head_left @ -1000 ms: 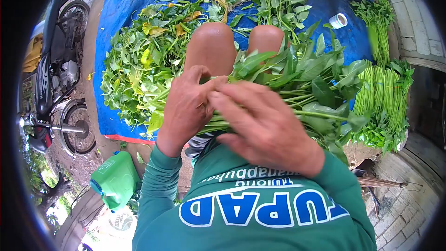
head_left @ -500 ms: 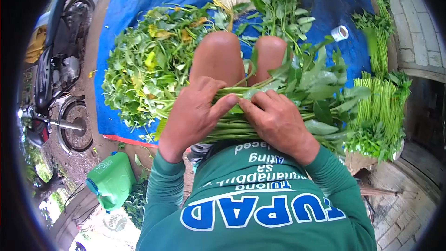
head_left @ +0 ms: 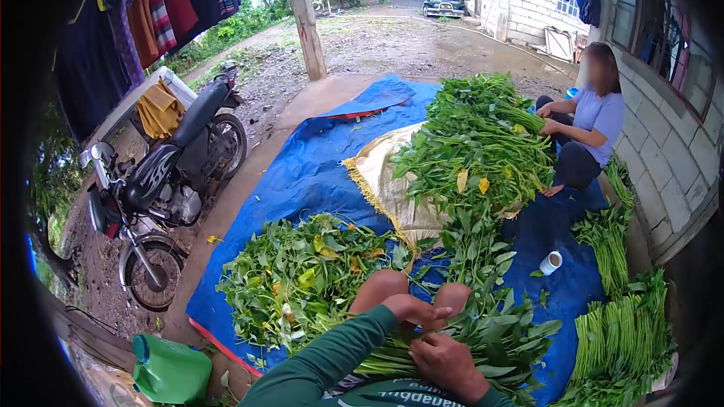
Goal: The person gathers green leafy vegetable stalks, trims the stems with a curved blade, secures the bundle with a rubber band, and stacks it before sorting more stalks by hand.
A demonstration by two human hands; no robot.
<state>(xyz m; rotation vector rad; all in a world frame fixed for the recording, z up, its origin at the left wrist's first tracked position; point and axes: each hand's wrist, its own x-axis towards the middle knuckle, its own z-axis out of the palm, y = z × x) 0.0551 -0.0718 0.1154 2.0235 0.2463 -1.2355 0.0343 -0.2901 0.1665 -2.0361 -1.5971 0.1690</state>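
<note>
From my remote seat I look through the head camera over a blue tarp (head_left: 279, 181), with the wearer's knees (head_left: 381, 288) at the near edge. The bunch of leafy greens (head_left: 501, 335) lies across the lap, its stems pointing left and its leaves spreading right. I see the left hand (head_left: 416, 310) above the stems, just beside the knees, its fingers partly bent; I cannot tell whether it grips anything. The right hand (head_left: 450, 365) rests against the near side of the bunch with fingers curled in, and I cannot tell whether they clasp stems or merely press on them.

Near left of the knees I have a loose heap of leaves (head_left: 302, 275), some yellowed. Farther off, a bigger pile of greens (head_left: 479, 143) lies partly on a pale sack (head_left: 381, 173) with a yellow fringed edge. At its right side sits a co-worker (head_left: 599, 124), both hands at the stems. A white cylinder (head_left: 551, 262) lies tipped on the tarp at right, near the stacked bundles (head_left: 615, 343). On my left stand a green jug (head_left: 172, 371) and, beyond it, a motorcycle (head_left: 162, 173).
</note>
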